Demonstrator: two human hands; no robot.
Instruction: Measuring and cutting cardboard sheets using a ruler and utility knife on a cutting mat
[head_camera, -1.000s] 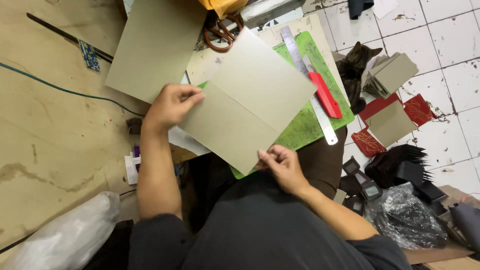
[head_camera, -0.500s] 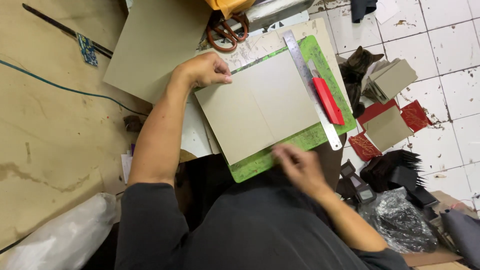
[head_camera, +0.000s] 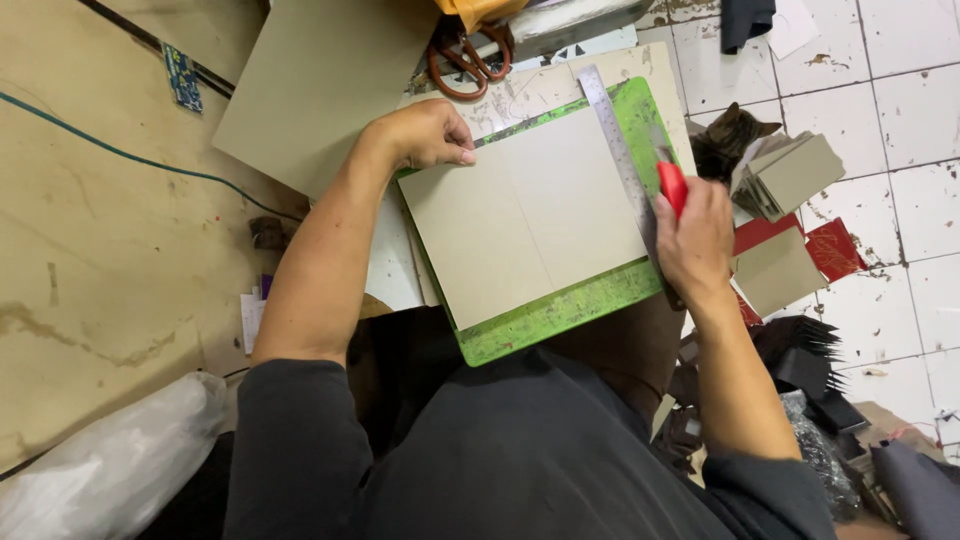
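A top-down view of a person seated at a cluttered work area. At lower left lies a white plastic bag (head_camera: 95, 470) on a tan floor, with a thin blue cable (head_camera: 140, 155) crossing the upper left. A large grey card sheet (head_camera: 320, 80) lies at upper centre-left. The left hand (head_camera: 425, 135) sits above centre, fingers curled loosely and pressing down on the top left corner of a smaller grey board (head_camera: 525, 215). That board lies flat in the middle of the frame on a green cutting mat (head_camera: 560, 315), whose edge shows below and to the right of it. Orange-handled scissors (head_camera: 465, 65) lie at top centre. A steel ruler (head_camera: 618, 150) runs along the board's right edge. Just right of it, the right hand (head_camera: 695, 240) is closed around a red-handled knife (head_camera: 672, 185), whose tip points up the frame beside the ruler. Further right, on white floor tiles, are stacked grey card pieces (head_camera: 795, 175), red scraps (head_camera: 835, 250) and dark material (head_camera: 810, 360).
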